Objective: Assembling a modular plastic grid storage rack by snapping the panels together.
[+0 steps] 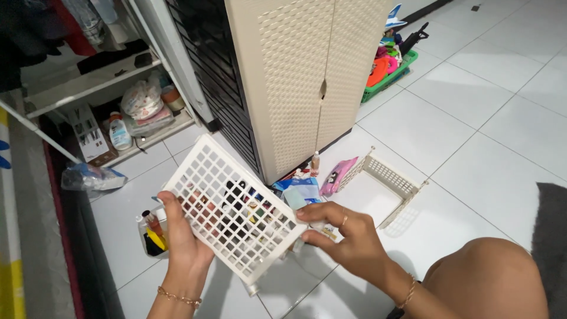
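Note:
A white plastic lattice panel [227, 201] is held tilted above the tiled floor. My left hand [183, 239] grips its lower left edge, thumb on top. My right hand [342, 233] pinches its right edge near the lower corner; a ring sits on one finger and a bracelet on each wrist. Through the lattice holes I see small bottles and packets lying on the floor, only partly visible.
A cream lattice basket frame [390, 177] lies on the floor to the right, beside a pink pouch [338, 175] and blue packets [298, 192]. A cream cabinet [307, 77] stands behind. A green basket of toys [393, 65] sits far back. Shelves with bottles [120, 131] are at left. A clear cup of small items [152, 233] stands by my left hand.

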